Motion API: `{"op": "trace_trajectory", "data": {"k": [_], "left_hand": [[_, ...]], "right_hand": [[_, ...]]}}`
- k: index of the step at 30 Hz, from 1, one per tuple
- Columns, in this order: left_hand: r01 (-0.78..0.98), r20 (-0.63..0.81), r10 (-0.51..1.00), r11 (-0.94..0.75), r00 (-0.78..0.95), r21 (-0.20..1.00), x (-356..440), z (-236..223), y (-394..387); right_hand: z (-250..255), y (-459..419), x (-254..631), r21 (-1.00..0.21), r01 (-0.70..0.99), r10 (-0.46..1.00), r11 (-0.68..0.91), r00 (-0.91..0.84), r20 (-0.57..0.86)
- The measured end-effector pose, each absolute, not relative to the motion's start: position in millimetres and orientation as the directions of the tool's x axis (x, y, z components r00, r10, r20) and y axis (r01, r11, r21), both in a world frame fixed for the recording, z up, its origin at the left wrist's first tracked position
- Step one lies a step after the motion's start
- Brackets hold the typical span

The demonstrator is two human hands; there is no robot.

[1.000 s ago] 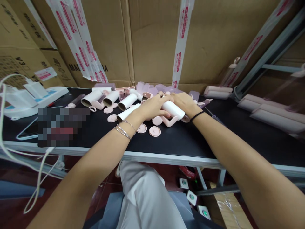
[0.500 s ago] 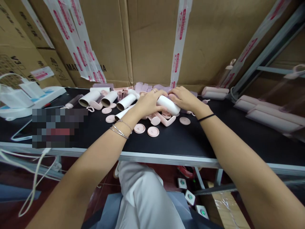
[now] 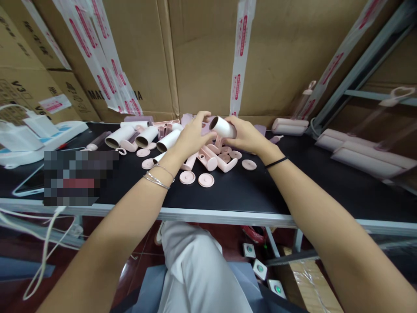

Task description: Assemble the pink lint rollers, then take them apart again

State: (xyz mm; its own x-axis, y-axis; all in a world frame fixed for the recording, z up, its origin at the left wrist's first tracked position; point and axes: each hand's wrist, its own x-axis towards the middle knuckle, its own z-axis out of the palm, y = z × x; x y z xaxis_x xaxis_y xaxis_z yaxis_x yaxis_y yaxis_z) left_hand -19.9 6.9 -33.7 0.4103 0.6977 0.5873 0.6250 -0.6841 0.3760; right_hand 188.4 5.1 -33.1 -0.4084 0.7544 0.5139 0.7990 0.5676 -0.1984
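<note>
The white roll [image 3: 224, 128] is being grasped by the right hand's fingers; the left hand [image 3: 192, 134] is curving nearby, fingers parted.

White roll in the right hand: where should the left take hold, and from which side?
I'd wrap the left hand around the white roll at its open end, coming from the left. That end faces left, and the right hand covers the other end. The outside is a plain cylinder, so thumb and fingers on opposite sides should seat well.
</note>
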Motion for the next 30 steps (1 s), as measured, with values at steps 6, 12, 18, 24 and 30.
{"op": "trace_trajectory", "data": {"k": [6, 12, 18, 24, 30], "left_hand": [[0.688, 0.395, 0.625, -0.725, 0.674, -0.026, 5, -29, -6], [0.661, 0.248, 0.615, -0.662, 0.749, -0.353, 39, -30, 3], [0.649, 0.137, 0.648, -0.678, 0.75, -0.345, 46, -25, 11], [0.69, 0.244, 0.649, -0.705, 0.721, -0.163, 31, -21, 16], [0.637, 0.142, 0.626, -0.714, 0.767, -0.291, 40, -28, 18]], "right_hand": [[-27, 7, 200, -0.04, 0.952, 0.71, 0.303, -0.198, 0.676], [-21, 2, 212, 0.059, 0.977, 0.705, 0.207, -0.191, 0.683], [-18, -1, 213, 0.094, 0.971, 0.71, 0.22, -0.225, 0.668], [-15, -4, 212, 0.06, 0.978, 0.698, 0.199, -0.185, 0.692], [-14, -6, 210, 0.023, 0.975, 0.7, 0.222, -0.175, 0.692]]}}
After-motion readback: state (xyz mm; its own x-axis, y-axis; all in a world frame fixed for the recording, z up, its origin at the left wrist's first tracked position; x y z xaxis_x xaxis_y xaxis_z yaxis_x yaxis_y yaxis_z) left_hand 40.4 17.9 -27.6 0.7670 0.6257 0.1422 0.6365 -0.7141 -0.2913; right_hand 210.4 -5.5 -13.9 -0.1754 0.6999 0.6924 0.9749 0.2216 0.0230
